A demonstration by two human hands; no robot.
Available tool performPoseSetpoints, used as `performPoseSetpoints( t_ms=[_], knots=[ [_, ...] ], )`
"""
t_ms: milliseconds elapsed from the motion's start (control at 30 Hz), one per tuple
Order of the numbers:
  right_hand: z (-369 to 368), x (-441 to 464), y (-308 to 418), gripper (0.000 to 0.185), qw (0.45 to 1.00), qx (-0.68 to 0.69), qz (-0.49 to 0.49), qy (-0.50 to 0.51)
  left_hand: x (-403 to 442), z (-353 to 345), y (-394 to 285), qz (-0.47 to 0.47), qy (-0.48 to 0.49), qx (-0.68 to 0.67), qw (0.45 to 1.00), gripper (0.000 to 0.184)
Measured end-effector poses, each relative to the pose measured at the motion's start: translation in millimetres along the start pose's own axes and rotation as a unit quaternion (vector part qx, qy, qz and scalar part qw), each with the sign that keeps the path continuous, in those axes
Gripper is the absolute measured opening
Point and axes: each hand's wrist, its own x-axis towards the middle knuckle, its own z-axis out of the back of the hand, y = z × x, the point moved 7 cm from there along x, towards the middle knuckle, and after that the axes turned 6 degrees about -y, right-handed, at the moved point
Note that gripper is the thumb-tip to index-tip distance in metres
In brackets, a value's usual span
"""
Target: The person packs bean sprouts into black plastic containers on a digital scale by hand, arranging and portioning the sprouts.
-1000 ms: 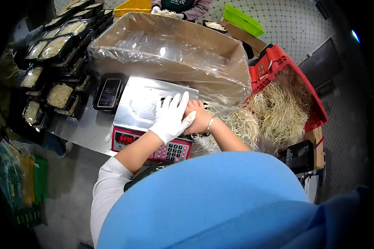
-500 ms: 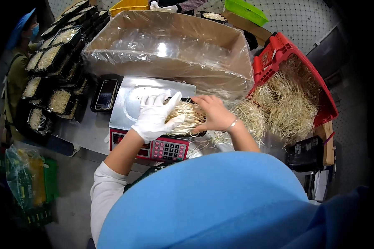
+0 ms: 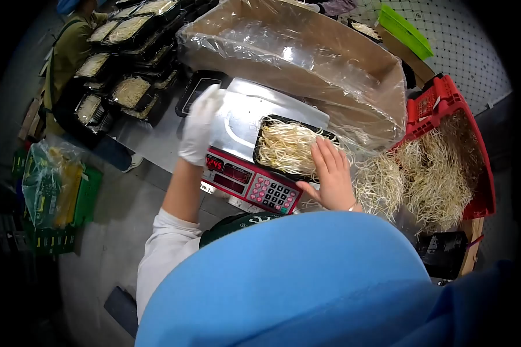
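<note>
A black tray filled with sprouts is carried on the right half of the metal scale platform, close to the platform's right edge. The tray's right end is partly covered by the right hand, which is bare and spread wide: its fingers are laid on the sprouts and its thumb is held apart by the tray's near right corner. The gloved left hand is held narrow over the platform's left edge, beside a dark flat object; whether anything is gripped there cannot be told.

Red digits are lit on the display along the platform's near edge. Toward the tabletop's right edge, loose sprouts are heaped at the mouth of a red basket.

The strands at the right end seem best tucked inward with flat, light fingers, since thin stems could be snapped by hard pressing. Both hands should be kept clear of tray and platform whenever a reading is taken, because any push would be weighed too.
</note>
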Motion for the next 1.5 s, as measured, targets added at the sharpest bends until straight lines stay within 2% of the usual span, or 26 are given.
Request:
performPoseSetpoints(
  t_ms=[33,67,100,167,233,333,367,400,500,567,633,767,800,833,1000,1067,1100,1167,1200,1233,1300,1333,1367,1400,1433,1500],
  knots=[
    [-3,10,-3,0.078,0.999,-0.039,-0.001,0.010,0,-23,12,-0.028,0.033,0.035,0.998,0.041],
    [-6,21,-9,0.079,0.999,-0.034,-0.010,0.018,-11,-56,11,-0.118,0.093,0.150,0.977,0.047],
    [-15,27,-20,0.081,0.999,-0.017,-0.011,0.032,-26,-89,11,-0.208,0.152,0.259,0.931,0.053],
    [-28,29,-37,0.084,0.991,0.058,-0.045,0.115,-56,-135,15,-0.294,0.231,0.395,0.839,0.069],
    [-22,26,-36,0.081,0.989,0.003,-0.014,0.147,-69,-145,37,-0.280,0.316,0.515,0.746,0.087],
    [-3,17,-49,0.076,0.993,-0.028,0.009,0.111,-70,-143,35,-0.287,0.297,0.531,0.739,0.091],
    [-6,11,-62,0.074,0.987,-0.020,-0.038,0.156,-71,-147,31,-0.302,0.291,0.561,0.713,0.090],
    [-10,4,-73,0.072,0.976,-0.012,-0.081,0.200,-69,-150,33,-0.282,0.323,0.547,0.719,0.090],
    [-19,-8,-69,0.061,0.977,0.055,-0.130,0.158,-65,-153,30,-0.238,0.367,0.508,0.742,0.090],
    [-13,1,-66,0.057,0.987,0.076,-0.100,0.105,-65,-150,32,-0.218,0.370,0.507,0.747,0.093],
    [-19,4,-67,0.054,0.980,0.017,-0.091,0.174,-64,-150,35,-0.204,0.378,0.502,0.751,0.095],
    [5,8,-56,0.046,0.979,-0.045,-0.034,0.194,-63,-148,37,-0.192,0.387,0.472,0.769,0.099],
    [10,1,-60,0.040,0.992,-0.029,-0.002,0.121,-63,-148,35,-0.192,0.387,0.472,0.769,0.099],
    [13,-6,-64,0.040,0.992,-0.029,-0.002,0.121,-64,-148,34,-0.178,0.400,0.477,0.762,0.099],
    [66,-47,-109,0.028,0.978,0.108,-0.170,0.057,-66,-150,33,-0.174,0.411,0.464,0.765,0.099],
    [97,-55,-120,0.029,0.952,0.165,-0.254,0.037,-68,-152,35,-0.188,0.408,0.551,0.703,0.098],
    [108,-56,-125,0.030,0.929,0.212,-0.303,0.022,-69,-152,31,-0.190,0.409,0.549,0.703,0.098],
    [123,-40,-116,0.028,0.935,0.220,-0.277,0.004,-70,-154,9,-0.277,0.381,0.562,0.680,0.097],
    [126,-27,-104,0.027,0.915,0.288,-0.279,-0.041,-68,-151,-3,-0.287,0.371,0.565,0.679,0.093],
    [124,-16,-94,0.026,0.888,0.355,-0.279,-0.085,-64,-141,-3,-0.287,0.369,0.565,0.679,0.093],
    [93,3,-78,0.026,0.855,0.421,-0.295,-0.070,-49,-114,-14,-0.244,0.353,0.340,0.837,0.082],
    [69,12,-70,0.026,0.852,0.434,-0.290,-0.046,-44,-97,1,-0.125,0.329,0.177,0.919,0.070],
    [34,11,-77,0.027,0.898,0.380,-0.222,-0.007,-40,-88,8,-0.082,0.282,0.042,0.955,0.064],
    [13,16,-70,0.027,0.908,0.370,-0.194,-0.017,-37,-79,20,0.002,0.260,-0.062,0.964,0.064],
    [-11,7,-77,0.034,0.956,0.266,-0.120,0.023,-34,-70,32,0.085,0.233,-0.164,0.955,0.064],
    [-21,2,-75,0.046,0.955,0.279,-0.080,0.056,-35,-60,45,0.076,0.214,-0.155,0.961,0.061]
  ],
)
